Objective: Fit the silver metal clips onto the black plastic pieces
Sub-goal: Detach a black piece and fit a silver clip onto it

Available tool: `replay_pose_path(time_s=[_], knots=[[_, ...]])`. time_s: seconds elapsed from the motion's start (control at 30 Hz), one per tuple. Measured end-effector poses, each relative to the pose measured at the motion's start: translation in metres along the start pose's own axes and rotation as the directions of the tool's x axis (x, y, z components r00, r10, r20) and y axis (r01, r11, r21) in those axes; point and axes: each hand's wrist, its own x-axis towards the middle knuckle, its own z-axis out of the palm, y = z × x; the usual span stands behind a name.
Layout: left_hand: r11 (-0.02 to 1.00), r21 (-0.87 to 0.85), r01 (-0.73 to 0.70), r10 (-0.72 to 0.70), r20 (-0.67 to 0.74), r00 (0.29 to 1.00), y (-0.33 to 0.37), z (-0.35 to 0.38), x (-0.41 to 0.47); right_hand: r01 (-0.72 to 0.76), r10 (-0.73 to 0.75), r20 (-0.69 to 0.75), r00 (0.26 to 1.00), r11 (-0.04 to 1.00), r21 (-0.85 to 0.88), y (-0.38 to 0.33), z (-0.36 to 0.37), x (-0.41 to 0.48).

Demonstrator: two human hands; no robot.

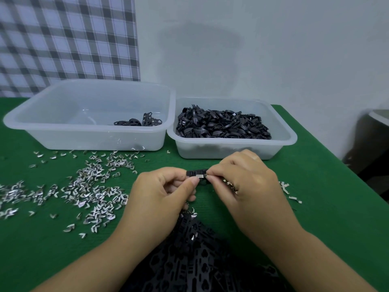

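Left hand (168, 186) and right hand (242, 178) pinch same black plastic piece (196, 172) from either end. Silver clip (200, 176) on its near edge, under right fingertips; whether fully seated, cannot tell. Beyond grip to left, left tub (84, 140) holds few pieces, probably finished. Beyond to right, right tub (231, 141) heaped with black pieces. Loose clips (88, 186) plentiful left of grip. Judged early: most work left.

Two hands, left hand (160, 192) and right hand (248, 182), hold one black piece (196, 172) before two translucent tubs, the larger tub (63, 133) and the smaller tub (284, 142), on one green table (326, 207); the silver clips (90, 186) lie too many to count.
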Motion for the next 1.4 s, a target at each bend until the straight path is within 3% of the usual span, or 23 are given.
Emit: replay_pose_path(time_s=[0.77,1.07,1.4], knots=[[0.998,-0.061,0.015,-0.012,0.046,0.999,-0.0001,-0.0005,-0.0013,0.02,-0.02,-0.041,0.999,1.0,0.008,0.0003,0.0016,0.0004],[0.996,-0.085,0.035,-0.028,0.078,0.997,-0.0003,-0.0005,-0.0002,-0.057,0.065,-0.039,0.997,0.982,0.178,0.0052,0.0029,-0.0004],[1.0,0.013,-0.022,0.022,0.029,0.999,-0.0015,0.0012,-0.0024,-0.029,0.029,0.004,1.0,0.995,0.096,0.0039,0.0002,-0.0008]])
